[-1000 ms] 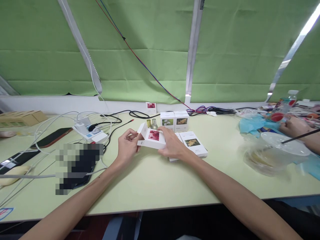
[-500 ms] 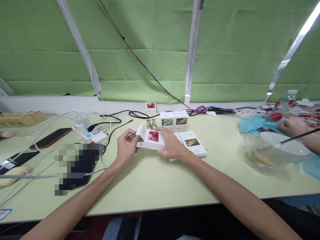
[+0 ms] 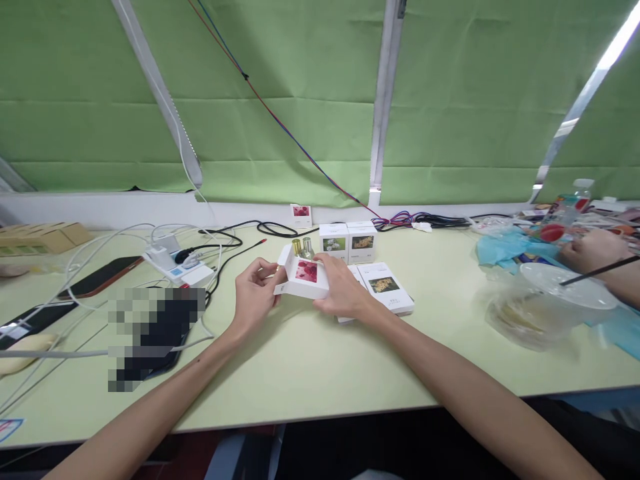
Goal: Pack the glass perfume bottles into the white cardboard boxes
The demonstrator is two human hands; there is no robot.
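Observation:
Between my hands is a small white cardboard box (image 3: 300, 288) with a picture of red flowers on top; its left end flap stands up. My right hand (image 3: 343, 288) grips the box by its right end. At the opened left end, my left hand (image 3: 256, 288) has thumb and fingers closed on the box's edge by the flap. Just behind the box stand two small bottles, one with a gold cap (image 3: 297, 247) and one with a silver cap (image 3: 307, 248). White boxes with a yellow-flower picture (image 3: 387, 288) lie flat beside my right forearm.
Two upright white boxes (image 3: 347, 243) and a red-flower card or box (image 3: 301, 215) stand at the back. Phones, cables and a power strip (image 3: 193, 275) lie left. On the right are a lidded cup (image 3: 567, 287), blue plastic (image 3: 500, 250) and another person's hand (image 3: 595, 250).
My hands and the box are almost unchanged; the left fingers shift slightly at the flap. The other person's hand on the right has moved a little.

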